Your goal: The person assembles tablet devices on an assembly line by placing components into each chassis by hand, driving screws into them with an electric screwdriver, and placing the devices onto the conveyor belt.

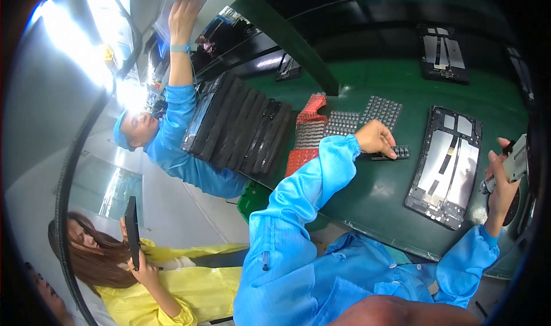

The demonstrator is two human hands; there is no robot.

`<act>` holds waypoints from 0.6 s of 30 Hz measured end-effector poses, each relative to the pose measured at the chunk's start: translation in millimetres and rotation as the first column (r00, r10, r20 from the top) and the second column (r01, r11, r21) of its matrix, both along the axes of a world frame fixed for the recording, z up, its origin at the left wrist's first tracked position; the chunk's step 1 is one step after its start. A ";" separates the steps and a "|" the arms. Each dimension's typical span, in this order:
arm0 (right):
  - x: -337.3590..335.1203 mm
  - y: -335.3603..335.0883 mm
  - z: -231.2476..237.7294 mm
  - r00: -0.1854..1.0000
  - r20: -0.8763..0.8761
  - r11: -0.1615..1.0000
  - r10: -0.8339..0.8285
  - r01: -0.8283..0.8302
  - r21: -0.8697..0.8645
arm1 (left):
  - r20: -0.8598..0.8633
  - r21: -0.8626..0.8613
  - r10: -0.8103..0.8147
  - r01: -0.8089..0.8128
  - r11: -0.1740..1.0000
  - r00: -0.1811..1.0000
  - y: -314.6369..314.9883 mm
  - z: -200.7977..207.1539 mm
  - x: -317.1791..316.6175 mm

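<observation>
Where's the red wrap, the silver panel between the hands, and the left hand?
Red wrap (pixel 300 160): head view, on its lower part.
Silver panel (pixel 446 174): head view, near its middle.
Left hand (pixel 373 138): head view, on its back.

Hard white light pours in from the upper left, where a long ceiling lamp burns out into a blank streak with a bluish fringe at its outer end. Another patch of glare above the co-worker's blue cap bleaches what lies around it. Over the table the light is gentler, leaving a soft, pale sheen on the dark green top and a cool gleam on the flat device. The left hand looks fairly sharp. Beyond, under the shelf, things turn dim. Toward the rim, the black cable bows and the corners sink into black.
</observation>
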State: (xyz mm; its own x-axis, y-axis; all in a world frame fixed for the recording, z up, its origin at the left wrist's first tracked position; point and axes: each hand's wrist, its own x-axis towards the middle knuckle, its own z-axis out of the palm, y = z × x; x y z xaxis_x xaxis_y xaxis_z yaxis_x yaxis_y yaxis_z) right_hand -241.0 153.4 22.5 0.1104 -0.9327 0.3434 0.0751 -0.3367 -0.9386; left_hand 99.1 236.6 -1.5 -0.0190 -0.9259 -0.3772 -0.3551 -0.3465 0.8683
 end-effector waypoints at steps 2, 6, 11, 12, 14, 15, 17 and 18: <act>-0.4 -1.3 -1.4 1.000 -0.010 1.000 -0.001 0.001 -0.002 | 0.250 0.003 -0.060 0.061 0.998 0.966 -5.0 4.5 -4.2; 5.3 0.8 0.0 1.000 0.014 0.999 -0.002 0.001 0.039 | 0.545 -0.177 -0.044 0.166 0.970 0.837 2.3 14.4 -16.3; 7.9 4.0 2.4 0.999 0.025 0.997 0.031 -0.033 0.065 | 0.495 -0.237 0.014 0.119 0.964 0.869 10.1 7.3 -17.8; 10.0 3.8 1.5 0.999 0.038 0.997 0.033 -0.035 0.065 | 0.450 -0.212 0.033 0.071 0.975 0.892 13.0 8.1 -17.6; 9.4 6.4 2.3 0.998 0.049 0.997 0.037 -0.040 0.065 | 0.404 -0.184 0.056 0.022 0.983 0.913 20.5 2.7 -14.7; 9.0 6.4 3.0 0.998 0.039 0.997 0.057 -0.059 0.056 | 0.277 -0.307 0.132 -0.042 0.951 0.952 23.3 -8.6 -7.2; 18.5 3.6 3.1 0.995 0.014 0.994 0.094 -0.095 0.054 | 0.123 -0.410 0.208 -0.141 0.901 0.970 27.6 -15.4 -4.7; 24.2 2.5 3.6 0.996 0.012 0.993 0.086 -0.087 0.081 | 0.005 -0.573 0.315 -0.255 0.779 0.949 32.8 -22.3 -11.0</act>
